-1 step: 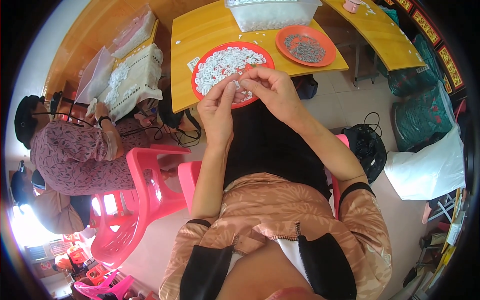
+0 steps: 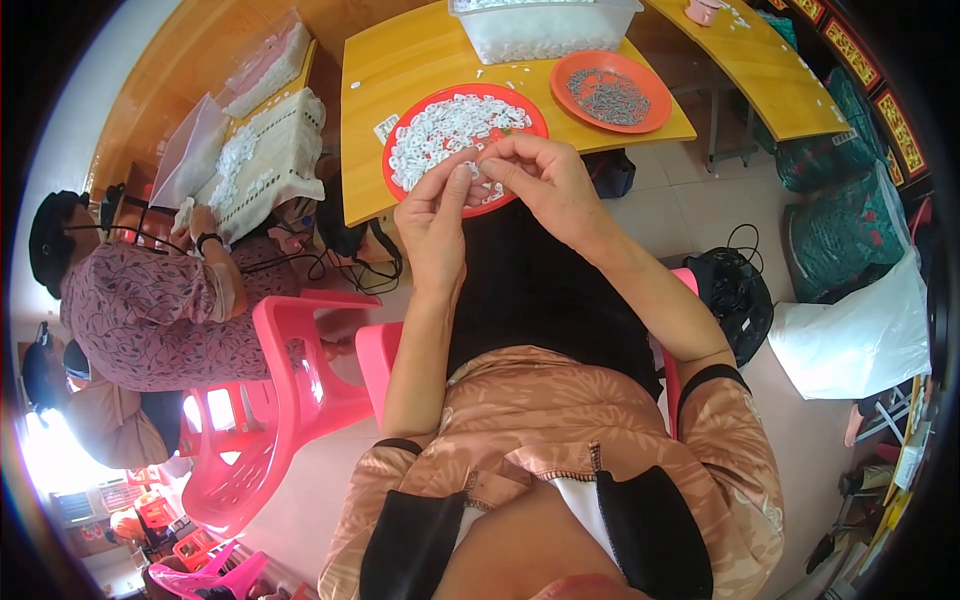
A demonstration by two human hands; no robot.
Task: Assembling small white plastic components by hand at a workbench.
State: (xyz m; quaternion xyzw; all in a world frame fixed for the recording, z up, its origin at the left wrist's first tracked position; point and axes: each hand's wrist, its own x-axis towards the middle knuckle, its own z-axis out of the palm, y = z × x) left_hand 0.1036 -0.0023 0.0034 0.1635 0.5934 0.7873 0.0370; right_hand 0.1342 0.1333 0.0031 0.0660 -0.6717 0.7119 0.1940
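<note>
My left hand (image 2: 432, 232) is closed in a pinch over the near edge of a red plate (image 2: 388, 160), and a small white plastic piece (image 2: 474, 172) shows at its thumb and fingertips. Fingertip to fingertip with it, my right hand (image 2: 553, 193) pinches too; its fingers hide what they grip. A heap of small white plastic pieces (image 2: 450, 128) with holes covers most of the plate. To the right, an orange plate (image 2: 660, 112) carries many thin grey metal parts (image 2: 606, 99) that look like screws or pins.
A clear tub (image 2: 545, 38) of white pieces stands at the back of the yellow table (image 2: 385, 70). On the left a person (image 2: 150, 300) works at a cloth-covered table (image 2: 290, 140). Pink chairs (image 2: 290, 380) stand between us. A black bag (image 2: 732, 300) and white sack (image 2: 850, 325) lie right.
</note>
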